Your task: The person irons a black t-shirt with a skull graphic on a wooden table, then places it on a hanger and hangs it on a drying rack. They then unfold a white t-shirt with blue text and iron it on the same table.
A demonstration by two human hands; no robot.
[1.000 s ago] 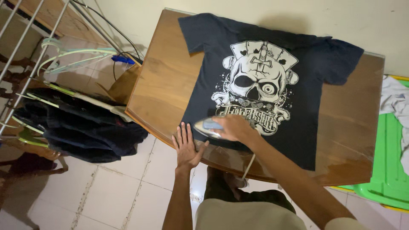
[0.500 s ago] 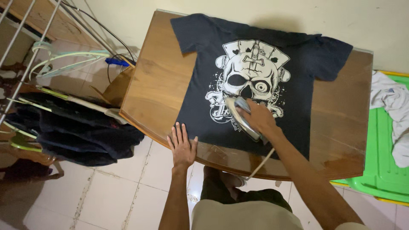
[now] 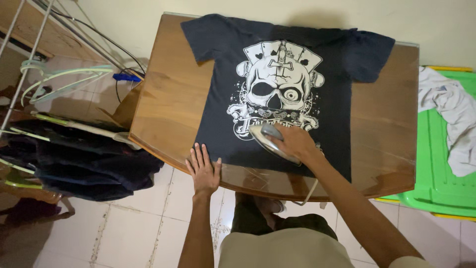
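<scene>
iron: small grey-and-white clothes iron [image 3: 267,137], sole down on the shirt's lower print, 6 o'clock of the skull graphic
right hand: right hand [image 3: 296,143] wrapped tight around the iron's handle
shirt: dark navy cotton T-shirt with white skull-and-cards print [image 3: 282,89], spread flat, collar at 12 o'clock
left hand: left hand [image 3: 203,170] flat, fingers spread, pressing the shirt hem at the desk's near edge, 9 o'clock of the iron
desk: glossy brown wooden desk [image 3: 168,99]
3 o'clock: green plastic tub [image 3: 436,173] with white cloth [image 3: 453,119]
9 o'clock: pile of dark clothes [image 3: 89,164] on the tiled floor [image 3: 139,233]
</scene>
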